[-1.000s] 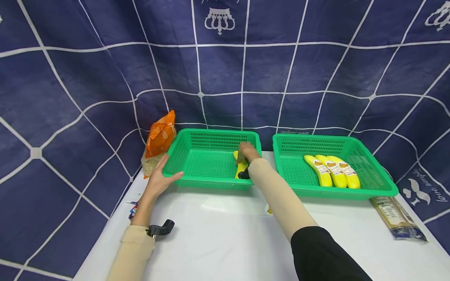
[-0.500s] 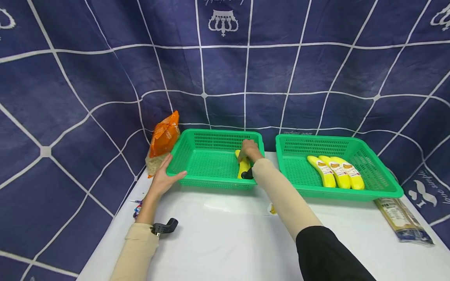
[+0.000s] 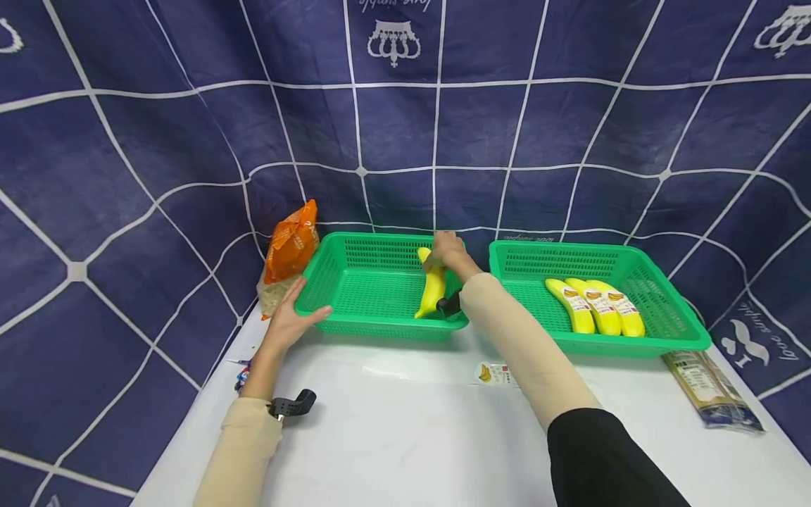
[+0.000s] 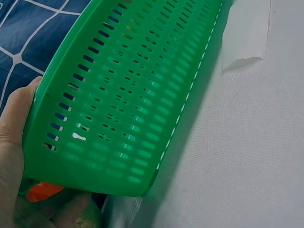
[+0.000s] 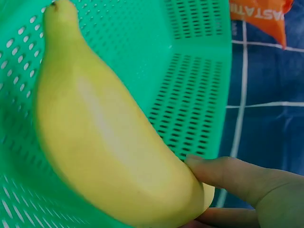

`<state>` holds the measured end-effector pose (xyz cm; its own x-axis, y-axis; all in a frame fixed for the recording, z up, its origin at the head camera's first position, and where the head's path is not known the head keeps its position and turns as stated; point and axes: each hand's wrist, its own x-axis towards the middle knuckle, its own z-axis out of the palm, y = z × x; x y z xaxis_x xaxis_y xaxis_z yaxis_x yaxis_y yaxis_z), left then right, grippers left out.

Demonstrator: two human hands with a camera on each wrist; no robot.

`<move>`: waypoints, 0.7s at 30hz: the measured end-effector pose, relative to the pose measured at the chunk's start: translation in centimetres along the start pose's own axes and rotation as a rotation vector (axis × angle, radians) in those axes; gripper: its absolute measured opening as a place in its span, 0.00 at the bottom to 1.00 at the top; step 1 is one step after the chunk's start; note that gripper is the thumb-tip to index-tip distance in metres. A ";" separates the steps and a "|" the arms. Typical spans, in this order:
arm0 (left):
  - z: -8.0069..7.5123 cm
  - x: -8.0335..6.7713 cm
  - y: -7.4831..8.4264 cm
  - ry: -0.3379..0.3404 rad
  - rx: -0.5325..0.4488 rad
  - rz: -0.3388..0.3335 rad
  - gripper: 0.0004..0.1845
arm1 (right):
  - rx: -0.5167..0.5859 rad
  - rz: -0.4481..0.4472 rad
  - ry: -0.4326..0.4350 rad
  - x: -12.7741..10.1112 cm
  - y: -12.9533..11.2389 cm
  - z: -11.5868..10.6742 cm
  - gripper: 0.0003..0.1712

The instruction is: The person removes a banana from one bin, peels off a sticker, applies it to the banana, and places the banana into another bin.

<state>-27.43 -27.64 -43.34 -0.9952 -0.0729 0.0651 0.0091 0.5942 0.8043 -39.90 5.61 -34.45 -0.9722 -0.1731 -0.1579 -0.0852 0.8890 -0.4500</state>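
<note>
Ideally, the banana (image 3: 433, 289), gripped at its top end by the right hand (image 3: 445, 251) over the left basket (image 3: 380, 325), is kept pinched firmly; the basket's corner is steadied by the left hand (image 3: 293, 318), fingers curled around the rim.

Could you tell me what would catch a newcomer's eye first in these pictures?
Two green baskets side by side on the white table, against a dark blue cloth. The right hand holds a banana over the left basket, whose near corner the left hand grips. Three labelled bananas lie in the right basket.
</note>
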 end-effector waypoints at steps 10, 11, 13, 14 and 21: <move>0.1 0.0 0.4 -0.004 -0.033 -0.003 0.55 | 0.013 -0.020 0.029 -2.2 -0.3 -3.6 0.14; 0.1 0.0 0.4 -0.006 -0.037 -0.005 0.55 | 0.012 -0.028 0.031 -2.5 -0.2 -3.9 0.14; 0.1 -0.1 0.5 -0.007 -0.040 -0.010 0.55 | 0.011 -0.046 0.033 -3.0 -0.1 -4.4 0.15; 0.1 -0.1 0.5 -0.006 -0.040 -0.012 0.54 | 0.009 -0.057 0.035 -3.3 -0.1 -4.7 0.15; 0.1 -0.2 0.4 -0.011 -0.040 -0.016 0.55 | -0.026 -0.079 0.050 -5.5 0.4 -6.3 0.16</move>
<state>-27.22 -27.30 -43.09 -0.9963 -0.0731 0.0460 -0.0029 0.5601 0.8284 -35.92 9.59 -28.17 -0.9718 -0.2224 -0.0783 -0.1672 0.8843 -0.4359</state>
